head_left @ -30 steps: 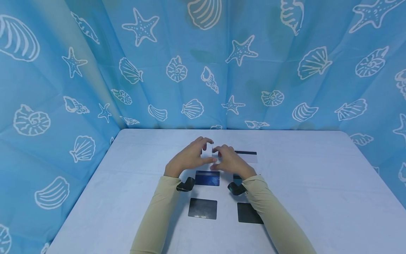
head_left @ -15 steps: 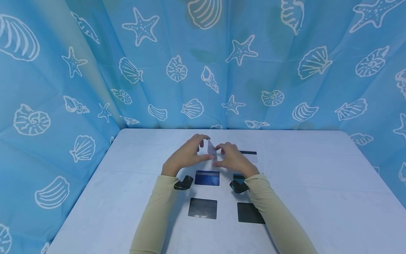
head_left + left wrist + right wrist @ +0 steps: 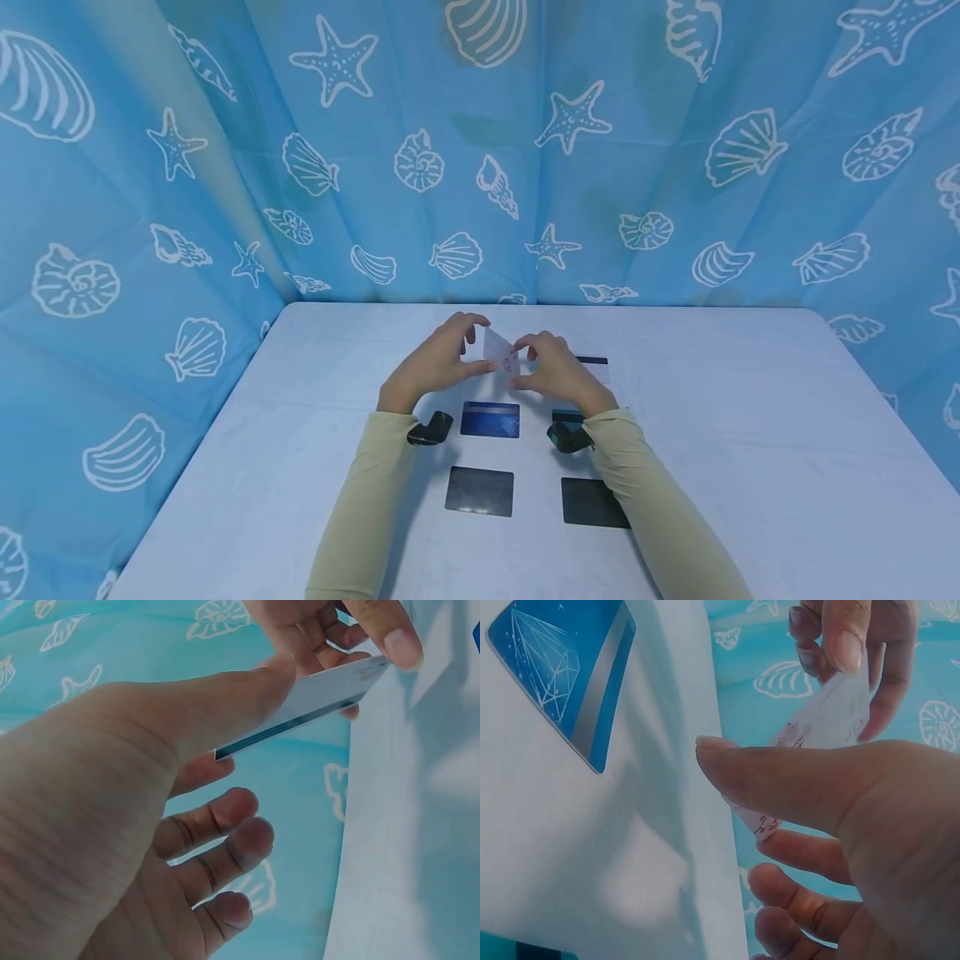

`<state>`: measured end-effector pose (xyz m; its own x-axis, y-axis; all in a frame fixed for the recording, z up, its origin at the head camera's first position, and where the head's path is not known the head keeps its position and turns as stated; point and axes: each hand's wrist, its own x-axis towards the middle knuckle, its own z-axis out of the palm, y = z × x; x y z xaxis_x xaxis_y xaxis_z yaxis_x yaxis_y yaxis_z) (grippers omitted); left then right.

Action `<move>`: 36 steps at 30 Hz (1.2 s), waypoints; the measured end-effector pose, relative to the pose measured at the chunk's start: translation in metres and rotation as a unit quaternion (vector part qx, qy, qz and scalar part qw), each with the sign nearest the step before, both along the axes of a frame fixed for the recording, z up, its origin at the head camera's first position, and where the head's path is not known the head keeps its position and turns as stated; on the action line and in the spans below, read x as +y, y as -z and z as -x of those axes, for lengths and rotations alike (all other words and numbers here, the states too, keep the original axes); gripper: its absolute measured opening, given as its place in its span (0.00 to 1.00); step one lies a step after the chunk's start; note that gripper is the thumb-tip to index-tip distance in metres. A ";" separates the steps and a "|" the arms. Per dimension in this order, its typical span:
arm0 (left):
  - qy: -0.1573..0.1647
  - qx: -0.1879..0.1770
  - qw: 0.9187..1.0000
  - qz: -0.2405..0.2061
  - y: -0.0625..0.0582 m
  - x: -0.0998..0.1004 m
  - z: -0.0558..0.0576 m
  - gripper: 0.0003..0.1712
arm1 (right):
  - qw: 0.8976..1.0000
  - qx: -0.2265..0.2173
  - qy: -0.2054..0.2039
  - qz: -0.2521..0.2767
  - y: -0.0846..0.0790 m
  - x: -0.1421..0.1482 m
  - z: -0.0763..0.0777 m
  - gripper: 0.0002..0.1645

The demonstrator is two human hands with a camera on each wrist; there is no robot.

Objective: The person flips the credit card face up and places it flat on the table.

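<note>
A white card point(image 3: 500, 351) is held up over the table, tilted, between both hands. My left hand point(image 3: 442, 360) pinches its left end between thumb and fingers. With thumb and index finger, my right hand point(image 3: 557, 369) pinches the opposite end. In the left wrist view, a dark stripe runs along the edge of the white card point(image 3: 319, 697). Red printing shows on its other face in the right wrist view. Below the hands lies a blue card point(image 3: 490, 420) with a grey stripe, also seen as the blue card point(image 3: 551, 664) in the right wrist view.
A white card with a black stripe point(image 3: 599, 369) lies behind the right hand, partly hidden. A teal card point(image 3: 564, 416) is partly covered by the right wrist. Nearer are two dark cards, one grey point(image 3: 480, 492) and one black point(image 3: 592, 502), the latter partly under the sleeve.
Both hands have risen slightly and moved a little apart. The white card has turned from edge-on, so that its printed face shows to the head camera.
</note>
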<state>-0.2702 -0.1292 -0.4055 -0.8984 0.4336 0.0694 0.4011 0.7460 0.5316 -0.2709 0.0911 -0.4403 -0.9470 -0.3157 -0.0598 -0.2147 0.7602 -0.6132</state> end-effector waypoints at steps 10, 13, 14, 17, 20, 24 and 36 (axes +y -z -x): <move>-0.004 -0.007 1.000 0.008 0.002 -0.004 0.003 0.39 | 1.000 0.001 0.007 -0.002 -0.001 0.004 0.001 0.39; -0.005 -0.007 1.000 0.015 0.003 -0.005 0.004 0.39 | 1.000 0.000 0.009 -0.001 -0.001 0.004 0.002 0.39; -0.006 -0.007 1.000 0.019 0.003 -0.005 0.004 0.39 | 1.000 0.000 0.010 0.000 -0.001 0.005 0.003 0.39; -0.008 -0.008 1.000 0.028 0.005 -0.006 0.006 0.38 | 1.000 -0.002 0.014 0.002 -0.001 0.005 0.003 0.39; -0.011 -0.012 0.999 0.033 0.005 -0.007 0.006 0.38 | 1.000 -0.002 0.016 0.002 -0.001 0.006 0.003 0.39; -0.018 -0.019 0.999 0.036 0.005 -0.007 0.005 0.37 | 1.000 0.000 0.017 0.001 -0.002 0.006 0.003 0.39; -0.036 -0.034 0.998 0.050 0.009 -0.008 0.006 0.37 | 1.000 -0.003 0.018 0.001 -0.002 0.005 0.002 0.39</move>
